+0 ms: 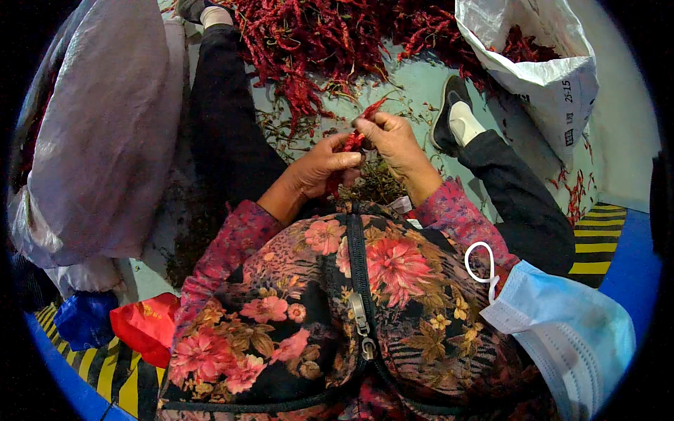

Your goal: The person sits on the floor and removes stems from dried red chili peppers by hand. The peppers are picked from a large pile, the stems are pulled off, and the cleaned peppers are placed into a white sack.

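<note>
Both my hands meet over the floor between my outstretched legs. My left hand [329, 164] is closed around several dried red chilies [354, 141], whose ends show above the thumb and below the palm. My right hand [392, 138] pinches a dried chili [373, 108] between thumb and fingers, its tip pointing up and away from me. Beyond the hands, a large heap of dried red chilies [316, 42] with stems spreads across the pale floor. Loose stems [379, 181] lie below my hands, partly hidden by my wrists.
A white woven sack [553, 89] holding chilies stands open at the right. At the left is a large full-looking sack [105, 126]. Red [147, 326] and blue bags [87, 320] lie near my left side. A blue face mask [566, 337] hangs at my right. Scattered chilies [576, 197] lie near striped floor tape [597, 237].
</note>
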The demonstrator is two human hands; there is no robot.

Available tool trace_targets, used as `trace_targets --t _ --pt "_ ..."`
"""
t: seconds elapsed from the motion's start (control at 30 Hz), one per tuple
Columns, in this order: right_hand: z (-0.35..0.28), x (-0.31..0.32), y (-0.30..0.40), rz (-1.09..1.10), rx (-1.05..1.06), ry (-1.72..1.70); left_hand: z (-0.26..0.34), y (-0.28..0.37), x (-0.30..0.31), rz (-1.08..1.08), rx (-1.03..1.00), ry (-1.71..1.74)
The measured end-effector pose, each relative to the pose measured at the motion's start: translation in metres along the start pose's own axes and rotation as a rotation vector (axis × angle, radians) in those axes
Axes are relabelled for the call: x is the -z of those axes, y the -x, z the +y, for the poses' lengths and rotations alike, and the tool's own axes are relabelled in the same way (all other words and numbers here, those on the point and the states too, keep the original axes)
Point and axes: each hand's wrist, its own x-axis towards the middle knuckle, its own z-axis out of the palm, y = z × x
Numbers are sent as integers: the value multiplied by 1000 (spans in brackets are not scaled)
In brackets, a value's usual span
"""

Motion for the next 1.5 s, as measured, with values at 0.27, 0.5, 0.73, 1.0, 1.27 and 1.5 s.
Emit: trace_targets --t 0.27,0.5,0.73,1.0,1.27,1.5 --pt "-11 1 7 277 -32 -310 8 -7 7 100 -77 -6" --pt "-20 7 14 397 -2 -542 8 -17 37 396 -313 440" --pt "-20 11 14 479 -51 -586 -6 -6 53 311 -113 258" --pt "-10 5 10 323 32 -311 -1 -5 10 194 44 -263" --pt "16 -15 15 67 -255 -410 -10 -2 8 40 -573 -890" --pt "31 -5 5 163 -425 -372 -42 -17 6 -234 -651 -1257"
